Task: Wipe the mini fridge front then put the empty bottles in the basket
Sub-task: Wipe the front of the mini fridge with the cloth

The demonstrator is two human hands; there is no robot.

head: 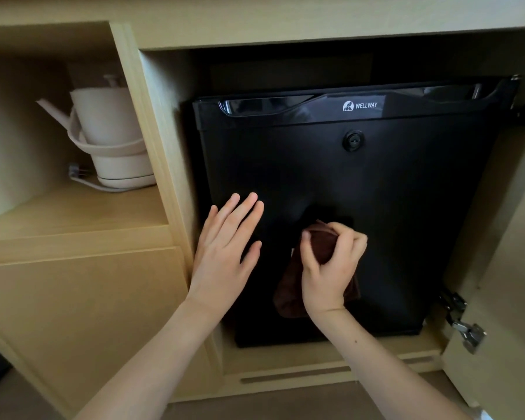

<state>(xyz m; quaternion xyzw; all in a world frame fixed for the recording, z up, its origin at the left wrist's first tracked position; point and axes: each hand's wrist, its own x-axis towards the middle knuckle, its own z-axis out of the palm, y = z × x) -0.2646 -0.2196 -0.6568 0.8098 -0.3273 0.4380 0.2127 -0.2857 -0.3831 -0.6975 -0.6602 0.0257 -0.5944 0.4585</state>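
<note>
Wiping stage, by my read. The matt black mini fridge [376,207] stands shut inside the pale wooden cabinet [73,298], door facing me. A small round lock [352,140] sits high on the front, under the glossy handle strip.

Left hand [225,259]: fingers straight and close together, palm laid flat on the fridge front near its left edge. It holds nothing. I judge it is steadying the door.

Right hand [331,268]: fingers curled round a bunched dark brown cloth [288,295], at the lower middle of the fridge front. The loose end of the cloth hangs below the wrist. The cloth looks pressed to the door, but I cannot confirm contact, dark on dark.

Progress: the surface shows no streaks or marks, so I cannot tell which parts are wiped. The upper half and handle strip lie well apart from the cloth. I count the wipe as under way, not finished.

Left to do: bottles into the basket. Neither a bottle nor a basket is in view. On the open wooden shelf [73,207] to the left stands a cream electric kettle [109,131] on its base.
</note>
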